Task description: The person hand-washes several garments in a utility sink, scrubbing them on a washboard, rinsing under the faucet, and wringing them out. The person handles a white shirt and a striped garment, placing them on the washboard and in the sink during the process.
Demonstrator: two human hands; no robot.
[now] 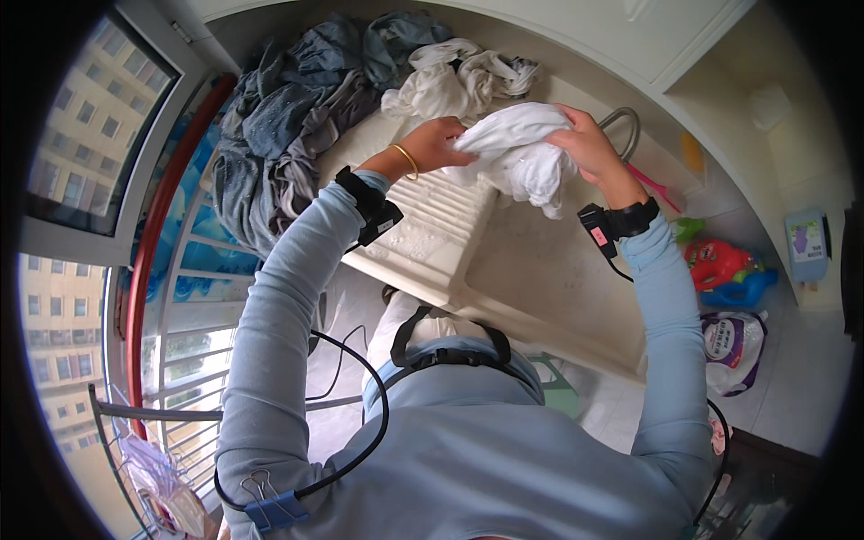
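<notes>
A white cloth garment [536,165] is stretched between my two hands above the laundry sink. My left hand [439,143] grips its left end, over the ribbed washboard [439,209], which is wet with suds. My right hand [588,138] pinches the upper right part, near the curved metal faucet [631,128]. Loose folds hang down toward the sink basin [553,270]. Beyond my hands, a heap of white clothes [439,88] rests on the sink's back ledge. Wet grey-blue clothes [277,128] are piled to the left of it.
A red railing [158,223] and a window [101,115] stand at the left. On the right floor are red [715,263] and blue bottles [739,289] and a white-purple detergent pack [732,351]. A white cabinet [607,34] overhangs the back. Black cables [378,378] run along my arms.
</notes>
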